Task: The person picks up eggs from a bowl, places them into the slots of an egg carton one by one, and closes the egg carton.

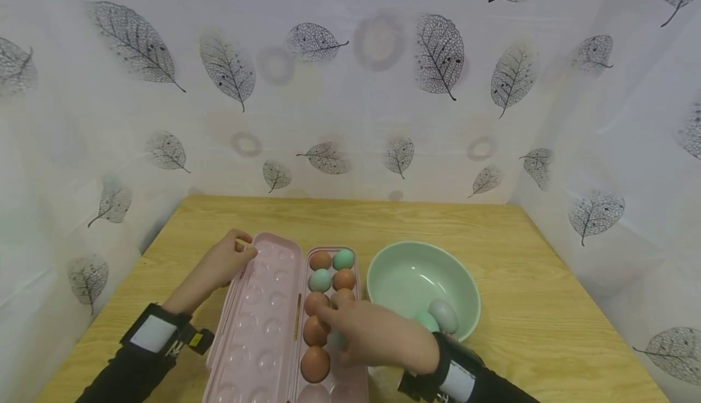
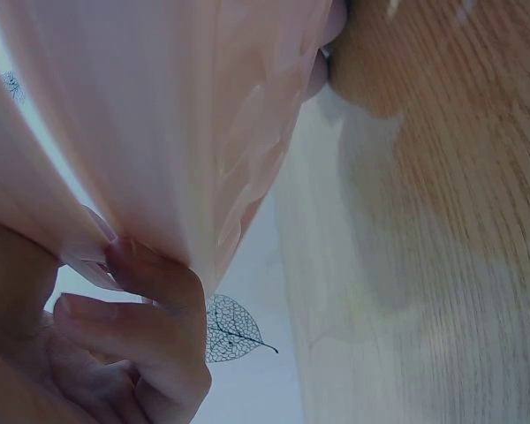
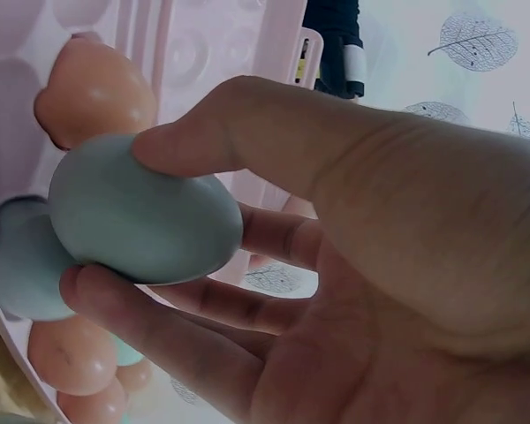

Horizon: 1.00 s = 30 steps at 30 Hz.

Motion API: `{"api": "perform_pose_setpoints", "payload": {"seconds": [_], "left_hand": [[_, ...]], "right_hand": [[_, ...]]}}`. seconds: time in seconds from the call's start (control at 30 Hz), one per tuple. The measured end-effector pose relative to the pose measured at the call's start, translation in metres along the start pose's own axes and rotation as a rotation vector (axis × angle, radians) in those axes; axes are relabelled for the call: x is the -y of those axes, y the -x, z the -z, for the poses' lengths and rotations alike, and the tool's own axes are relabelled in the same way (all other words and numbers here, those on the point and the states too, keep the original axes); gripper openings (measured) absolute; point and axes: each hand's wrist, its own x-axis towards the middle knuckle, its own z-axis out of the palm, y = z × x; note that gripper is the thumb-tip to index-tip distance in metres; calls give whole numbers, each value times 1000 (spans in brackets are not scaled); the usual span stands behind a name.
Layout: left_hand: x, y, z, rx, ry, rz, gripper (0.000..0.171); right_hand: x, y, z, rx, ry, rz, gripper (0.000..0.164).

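Observation:
A pink egg carton (image 1: pixel 298 354) lies with its dimpled lid (image 1: pixel 257 330) folded back to the left. My left hand (image 1: pixel 227 260) pinches the lid's far left edge; the left wrist view shows the thumb and fingertips on the pink rim (image 2: pixel 163 238). Over the carton's right column, my right hand (image 1: pixel 378 333) holds a pale blue-green egg (image 3: pixel 146 212) between thumb and fingers. Close beside the held egg sit a brown egg (image 3: pixel 102 93) and another bluish egg (image 3: pixel 26 265) in their cups. Farther up the carton, brown and green eggs (image 1: pixel 343 259) fill the cups.
Right of the carton stands a light green bowl (image 1: pixel 416 257), with a green egg (image 1: pixel 426 321) and a pale grey egg (image 1: pixel 443 316) in it, partly behind my right wrist. The wooden table (image 1: pixel 547 305) meets a leaf-print curtain (image 1: pixel 350 98) at the back and sides.

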Motion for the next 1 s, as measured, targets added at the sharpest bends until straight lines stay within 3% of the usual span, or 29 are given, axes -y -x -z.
{"api": "perform_pose_setpoints", "payload": {"seconds": [0.3, 0.6, 0.8, 1.0], "left_hand": [[0, -1, -1, -3, 3, 1, 55], [-1, -2, 0, 8, 7, -6, 55], [-1, -1, -1, 5, -1, 5, 55], [-1, 1, 0, 3, -7, 10, 55]], "right_hand": [[-3, -1, -13, -26, 57, 15, 64], [-2, 1, -24, -8, 34, -14, 56], [-1, 2, -32, -8, 76, 14, 62], [1, 1, -37, 19, 97, -17, 67]]}}
